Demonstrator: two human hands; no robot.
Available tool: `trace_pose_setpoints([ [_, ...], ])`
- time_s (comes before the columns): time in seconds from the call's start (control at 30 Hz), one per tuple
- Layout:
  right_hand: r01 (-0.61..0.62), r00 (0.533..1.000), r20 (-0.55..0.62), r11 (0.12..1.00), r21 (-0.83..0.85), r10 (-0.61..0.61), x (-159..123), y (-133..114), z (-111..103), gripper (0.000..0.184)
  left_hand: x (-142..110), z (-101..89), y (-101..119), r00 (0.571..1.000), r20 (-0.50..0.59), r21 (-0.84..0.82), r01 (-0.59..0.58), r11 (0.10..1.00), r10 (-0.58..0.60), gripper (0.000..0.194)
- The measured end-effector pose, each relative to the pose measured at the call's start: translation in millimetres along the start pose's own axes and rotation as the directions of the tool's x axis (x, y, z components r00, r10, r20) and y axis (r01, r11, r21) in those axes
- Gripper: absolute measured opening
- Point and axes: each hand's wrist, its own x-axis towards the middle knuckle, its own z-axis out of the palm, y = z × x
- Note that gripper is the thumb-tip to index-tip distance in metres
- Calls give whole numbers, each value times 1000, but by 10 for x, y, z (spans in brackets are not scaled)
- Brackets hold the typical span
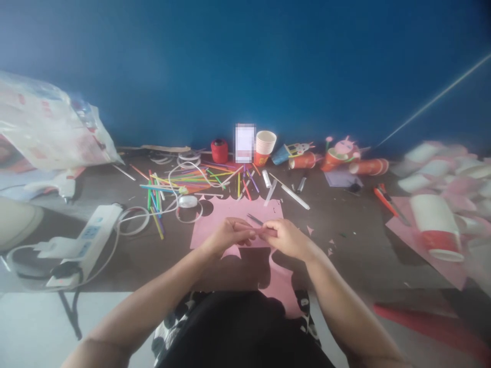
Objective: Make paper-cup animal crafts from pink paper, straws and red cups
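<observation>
My left hand (233, 236) and my right hand (286, 238) meet over the near part of a pink paper sheet (209, 212). Both are closed on a small pink paper piece (261, 231) stretched between their fingertips. Beside the right fingers a thin dark pointed tool (253, 219) sticks out; its other end is hidden, so I cannot tell its kind or whether the hand holds it. Below the right hand, a pink paper offcut (282, 283) with curved cut edges hangs over the table edge.
Coloured sticks (226, 174) lie scattered behind the sheet. On the left are a power strip (90, 237), white cables and a glue gun (63, 186). Stacked paper cups (264, 145) stand at the back. To the right lie a red utility knife (387, 200) and a large paper cup (437, 225).
</observation>
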Motion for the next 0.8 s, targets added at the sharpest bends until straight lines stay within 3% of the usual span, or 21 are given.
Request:
trace_pose_setpoints([
  [0.2, 51, 998, 35, 996, -75, -48, 5, -61, -4, 20, 39, 75, 21, 998, -1, 154, -57, 986, 58, 28],
  [0.3, 84, 996, 14, 989, -122, -83, -10, -72, 10, 23, 57, 104, 31, 998, -29, 153, -51, 987, 56, 27],
  [0.6, 206, 963, -115, 941, -269, -243, -73, -110, 10, 28, 117, 177, 21, 999, 52, -122, 0, 993, 6, 28],
  [0.7, 187, 973, -94, 954, -234, -213, -128, -95, -64, 27, 163, 199, -37, 998, 54, -225, 26, 974, -14, 28],
  [0.8, 80, 997, 3, 988, -133, -80, -169, 89, -263, 24, 206, 153, -72, 997, -65, -319, 22, 948, -45, 29],
])
